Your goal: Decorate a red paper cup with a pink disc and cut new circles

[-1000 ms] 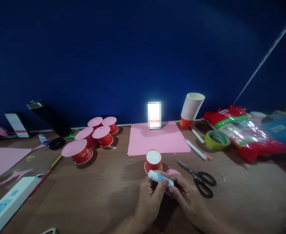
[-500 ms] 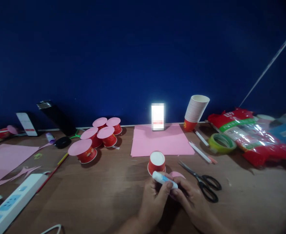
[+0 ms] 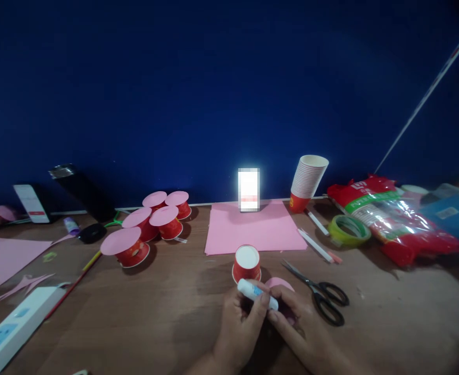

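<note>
Tube [image 3: 252,290] in left grip [image 3: 240,324], cup [image 3: 247,265] beyond

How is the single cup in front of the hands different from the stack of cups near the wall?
The single cup is upside down, its white base upward; the stack has its open mouth upward. The single cup stands level, while the stack leans. The single cup is short; the stack, many cups nested together, is taller. Both show red outside.

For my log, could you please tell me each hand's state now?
Left hand: closed, holding a white cylindrical plastic tube with blue print.
Right hand: closed on the tube's right end.
</note>
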{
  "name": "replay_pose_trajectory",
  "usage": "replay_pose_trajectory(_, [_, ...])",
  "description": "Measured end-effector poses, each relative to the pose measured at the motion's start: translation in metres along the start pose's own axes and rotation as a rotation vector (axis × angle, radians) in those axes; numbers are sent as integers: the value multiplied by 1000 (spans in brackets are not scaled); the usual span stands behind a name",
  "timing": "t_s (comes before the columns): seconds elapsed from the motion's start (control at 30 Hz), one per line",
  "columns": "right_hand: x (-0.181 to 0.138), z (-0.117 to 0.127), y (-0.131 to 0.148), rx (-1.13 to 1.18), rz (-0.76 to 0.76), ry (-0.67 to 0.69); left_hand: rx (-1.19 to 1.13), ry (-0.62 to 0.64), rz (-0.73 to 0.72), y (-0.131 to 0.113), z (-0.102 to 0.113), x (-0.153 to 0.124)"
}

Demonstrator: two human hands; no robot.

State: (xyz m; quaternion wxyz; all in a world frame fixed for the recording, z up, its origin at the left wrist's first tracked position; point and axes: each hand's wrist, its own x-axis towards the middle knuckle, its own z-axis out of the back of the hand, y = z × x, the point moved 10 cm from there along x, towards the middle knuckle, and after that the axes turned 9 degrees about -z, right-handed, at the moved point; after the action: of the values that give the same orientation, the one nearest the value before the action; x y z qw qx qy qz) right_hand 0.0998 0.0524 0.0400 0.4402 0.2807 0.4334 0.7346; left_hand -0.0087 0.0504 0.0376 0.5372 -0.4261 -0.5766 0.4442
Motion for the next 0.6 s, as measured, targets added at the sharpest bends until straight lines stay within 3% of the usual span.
replay_pose_trajectory(0.3, [0, 0, 4, 62, -11, 17, -83, 48, -6, 4, -6, -5])
replay_pose_trajectory(0.6, [-2, 2, -7, 101, 12, -80, -91, 106, -32, 5, -13, -5])
